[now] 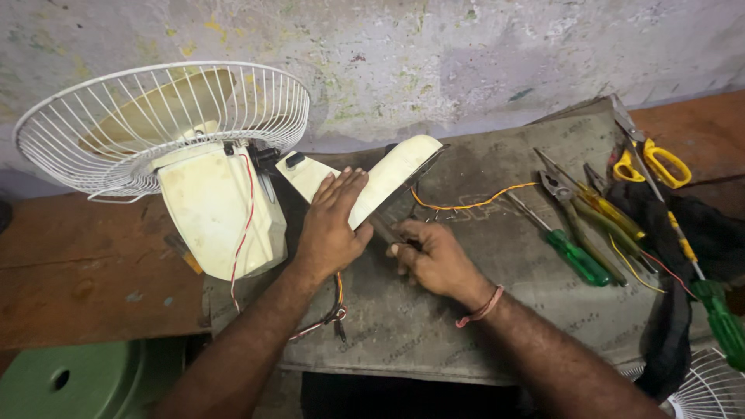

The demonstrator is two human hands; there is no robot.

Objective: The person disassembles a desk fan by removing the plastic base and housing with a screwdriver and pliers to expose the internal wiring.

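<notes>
In the head view, the left hand [332,225] lies flat, fingers open, pressing on the cream fan base [372,180], which rests mid-bench on the grey mat [497,256]. The right hand [434,260] is clamped round a dark tool handle [386,230] just beside it. Screwdrivers [578,256] lie to the right.

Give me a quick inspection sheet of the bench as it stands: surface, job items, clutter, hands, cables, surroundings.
Surface: grey worn mat over a brown wooden bench.
Job's things: cream plastic fan body with white wire guard; cream curved fan arm.
Clutter: green-handled screwdriver, pliers, yellow-handled scissors, black cloth.
Grippers: left hand flat on the arm; right hand grips a dark tool handle.
Cables: orange wire on mat; red wire on body.
Surroundings: stained wall, green stool.
</notes>
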